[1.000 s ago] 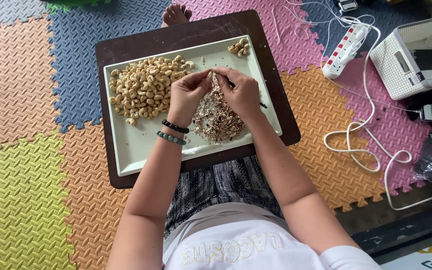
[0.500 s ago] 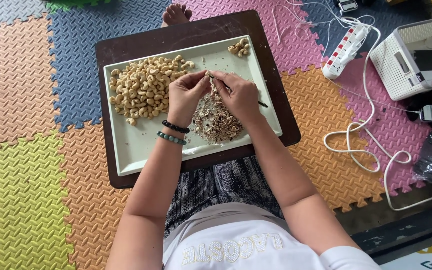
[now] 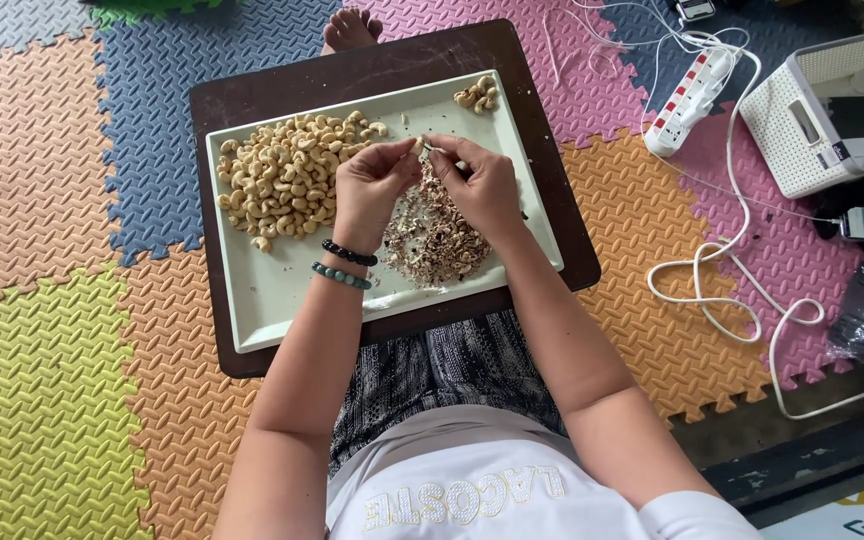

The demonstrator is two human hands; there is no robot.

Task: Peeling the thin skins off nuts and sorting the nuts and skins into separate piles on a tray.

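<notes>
Both hands, left [image 3: 370,190] and right [image 3: 482,185], pinch one cashew [image 3: 424,147] in closed fingers above the tray [image 3: 282,290]; its axis is too small to tell.

Glossy, perhaps ceramic tray [image 3: 282,300]; textured foam mats [image 3: 52,400]

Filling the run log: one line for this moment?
left hand: pinching nut | right hand: peeling it | husk pile: below | nut pile: tray left
</notes>
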